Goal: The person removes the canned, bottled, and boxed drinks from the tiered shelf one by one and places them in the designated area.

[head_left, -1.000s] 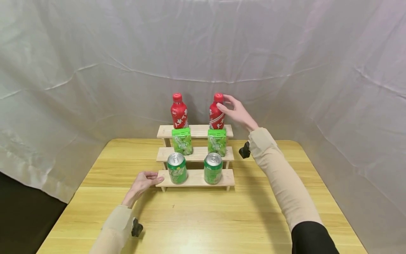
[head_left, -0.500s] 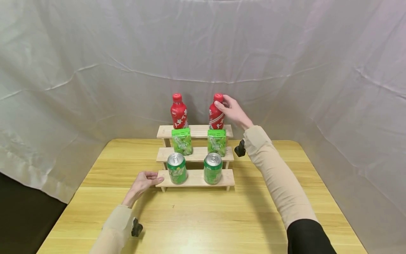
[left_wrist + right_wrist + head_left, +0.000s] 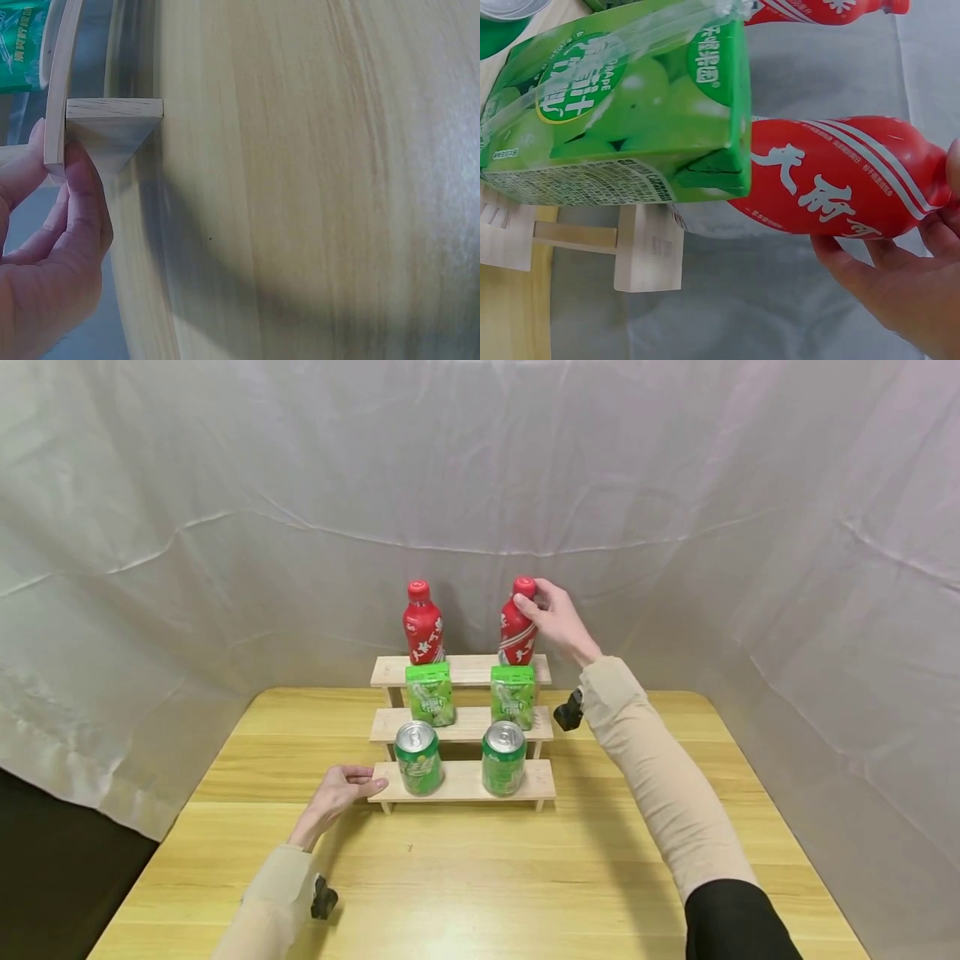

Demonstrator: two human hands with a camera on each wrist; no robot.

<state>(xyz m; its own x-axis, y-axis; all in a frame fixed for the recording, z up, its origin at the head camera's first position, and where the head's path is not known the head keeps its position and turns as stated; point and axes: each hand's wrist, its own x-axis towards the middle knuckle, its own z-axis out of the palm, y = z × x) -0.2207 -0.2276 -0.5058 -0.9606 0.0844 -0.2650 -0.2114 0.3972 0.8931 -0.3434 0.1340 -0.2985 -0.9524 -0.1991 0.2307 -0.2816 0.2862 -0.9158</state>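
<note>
- The right-hand red bottle (image 3: 518, 628) sits on the top step of the wooden stepped rack (image 3: 465, 781), tilted so its cap leans toward 1 o'clock — not upright like its twin.
- The right hand (image 3: 553, 617) is clamped round that bottle's neck and shoulder, thumb near the cap; the right wrist view shows fingers (image 3: 870, 274) curled under the red body.
- Directly at 6 o'clock from it, one step down, stands a green juice carton (image 3: 513, 695), and below that a green can (image 3: 503, 757).
- At 9 o'clock on the top step stands the other red bottle (image 3: 423, 624), with a second carton (image 3: 431, 693) and can (image 3: 418, 757) beneath it.
- The left hand (image 3: 335, 793) pinches the rack's bottom step at its left end, thumb and fingers closed on the board edge.
- Risk, as I judge it: the grip is high on a tilted bottle — its base could swing and knock the carton below, toppling it onto the can.
- If the left hand lets go, the light rack could slide on the table (image 3: 465, 877).
</note>
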